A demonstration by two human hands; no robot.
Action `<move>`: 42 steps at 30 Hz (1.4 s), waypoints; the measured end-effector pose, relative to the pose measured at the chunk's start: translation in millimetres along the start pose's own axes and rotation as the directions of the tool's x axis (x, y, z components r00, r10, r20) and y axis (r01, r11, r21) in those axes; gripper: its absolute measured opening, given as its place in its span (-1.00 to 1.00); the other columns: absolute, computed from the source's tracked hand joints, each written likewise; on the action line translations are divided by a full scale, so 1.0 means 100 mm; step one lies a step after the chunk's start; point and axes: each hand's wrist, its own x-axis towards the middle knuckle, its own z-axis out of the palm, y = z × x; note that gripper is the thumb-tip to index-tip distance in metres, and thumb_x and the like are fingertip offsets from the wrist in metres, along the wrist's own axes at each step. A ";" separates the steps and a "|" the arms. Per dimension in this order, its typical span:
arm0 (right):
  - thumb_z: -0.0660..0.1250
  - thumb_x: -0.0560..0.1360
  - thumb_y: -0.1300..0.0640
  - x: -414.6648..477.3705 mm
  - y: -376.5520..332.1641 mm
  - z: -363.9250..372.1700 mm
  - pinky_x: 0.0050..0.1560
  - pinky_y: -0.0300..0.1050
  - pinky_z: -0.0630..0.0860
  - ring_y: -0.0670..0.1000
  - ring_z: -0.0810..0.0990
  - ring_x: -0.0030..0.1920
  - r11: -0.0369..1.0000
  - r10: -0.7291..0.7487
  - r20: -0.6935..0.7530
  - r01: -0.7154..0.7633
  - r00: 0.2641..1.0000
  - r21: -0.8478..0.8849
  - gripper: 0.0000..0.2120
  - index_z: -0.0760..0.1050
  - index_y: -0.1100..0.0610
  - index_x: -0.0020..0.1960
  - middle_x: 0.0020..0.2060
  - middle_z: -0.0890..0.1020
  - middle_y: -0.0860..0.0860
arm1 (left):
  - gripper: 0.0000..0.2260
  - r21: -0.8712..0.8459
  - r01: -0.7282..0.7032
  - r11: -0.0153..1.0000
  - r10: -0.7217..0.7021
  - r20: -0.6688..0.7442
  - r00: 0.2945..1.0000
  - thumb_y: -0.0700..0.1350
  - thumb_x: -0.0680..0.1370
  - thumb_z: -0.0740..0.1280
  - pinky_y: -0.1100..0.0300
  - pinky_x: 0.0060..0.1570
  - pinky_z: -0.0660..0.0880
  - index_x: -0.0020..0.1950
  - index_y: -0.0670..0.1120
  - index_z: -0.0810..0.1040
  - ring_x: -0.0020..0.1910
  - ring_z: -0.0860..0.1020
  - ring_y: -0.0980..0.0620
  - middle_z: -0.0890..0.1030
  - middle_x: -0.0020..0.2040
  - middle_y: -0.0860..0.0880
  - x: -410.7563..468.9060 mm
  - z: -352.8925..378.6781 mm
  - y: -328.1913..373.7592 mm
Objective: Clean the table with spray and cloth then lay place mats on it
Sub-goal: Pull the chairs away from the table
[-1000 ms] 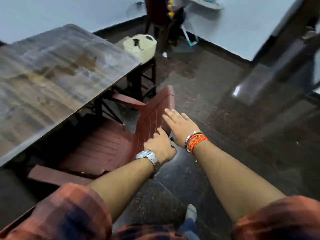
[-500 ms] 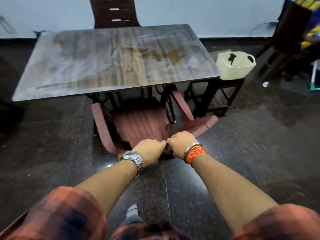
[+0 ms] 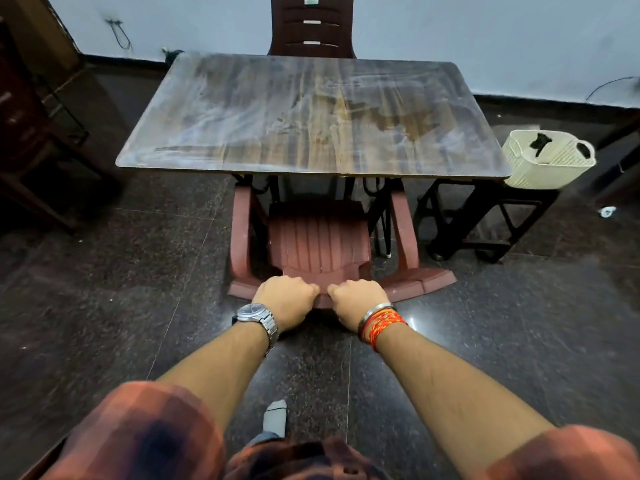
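Note:
A wood-grain table stands ahead of me, its bare top streaked with smears. A reddish plastic chair is tucked under its near edge. My left hand and my right hand both grip the top of the chair's backrest, side by side, fingers curled over it. A cream basket sits on a dark stool at the table's right corner; something dark lies inside it. No spray bottle, cloth or place mats show.
A second dark chair stands at the table's far side against the pale wall. Dark wooden furniture stands at the left. The floor is dark polished stone. My foot is below, between my arms.
The view has swung round to face the table squarely. Both hands have closed on the chair's backrest, and the chair now sits straight under the table's near edge.

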 end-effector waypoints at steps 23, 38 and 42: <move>0.17 0.48 0.16 1.16 0.21 -0.24 -0.28 0.04 0.35 0.27 0.61 -0.10 0.998 0.066 -0.093 -0.067 0.993 -0.003 -0.83 0.43 0.14 0.05 -0.06 0.62 0.13 | -0.90 0.075 -0.083 0.994 0.084 -0.004 0.996 -0.09 0.46 0.24 0.08 -0.34 0.33 -0.06 -0.05 0.49 -0.18 0.62 -0.20 0.64 -0.11 -0.09 0.89 -0.16 -1.00; 0.15 0.28 -0.27 0.85 0.49 -0.37 0.28 -0.01 0.42 0.02 0.41 0.31 0.900 0.072 -0.073 -0.033 0.995 0.436 -0.31 0.40 0.01 0.33 0.25 0.51 0.02 | -0.35 -0.226 -0.197 0.954 0.177 -0.104 0.979 0.39 0.41 0.11 0.05 0.02 0.54 0.31 0.01 0.48 0.09 0.61 -0.05 0.65 0.14 0.02 0.84 -0.29 -1.02; 0.16 0.51 -0.11 0.71 0.91 -0.36 0.47 -0.05 0.16 0.09 0.24 0.46 0.834 0.340 -0.217 -0.187 0.915 0.519 -0.44 0.32 0.15 0.42 0.39 0.40 0.13 | -0.32 -0.283 -0.220 0.934 0.163 -0.212 0.964 0.38 0.47 0.10 0.10 0.13 0.51 0.44 -0.03 0.40 0.20 0.57 -0.04 0.59 0.28 -0.01 1.11 -0.46 -0.82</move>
